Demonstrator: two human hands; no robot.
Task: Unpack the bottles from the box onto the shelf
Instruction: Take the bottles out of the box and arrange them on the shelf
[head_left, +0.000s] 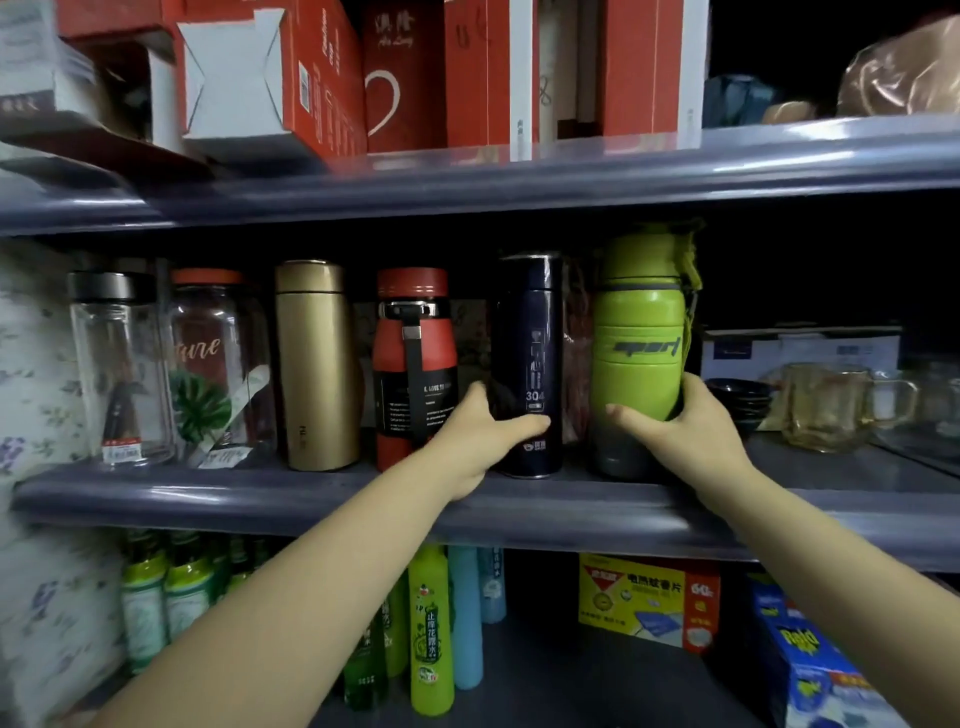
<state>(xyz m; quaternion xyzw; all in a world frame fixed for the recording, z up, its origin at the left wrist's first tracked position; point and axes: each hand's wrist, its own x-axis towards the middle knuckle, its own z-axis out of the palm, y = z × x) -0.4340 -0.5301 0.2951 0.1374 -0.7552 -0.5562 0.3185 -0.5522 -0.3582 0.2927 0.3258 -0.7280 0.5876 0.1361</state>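
Both hands (571, 436) grip upright bottles (638, 353) on shelf (260, 499).

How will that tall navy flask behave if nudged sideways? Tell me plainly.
The navy flask is tall on a narrow base, so it probably tips rather than slides. Its smooth, glossy wall may be slippery. The left hand grips it low, which likely steadies it.

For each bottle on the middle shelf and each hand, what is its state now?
Clear bottle: upright, capped.
Leaf-print bottle: upright, capped.
Gold flask: upright.
Red bottle: upright.
Navy flask: upright, gripped.
Green bottle: upright, gripped.
Left hand: gripping.
Right hand: gripping.
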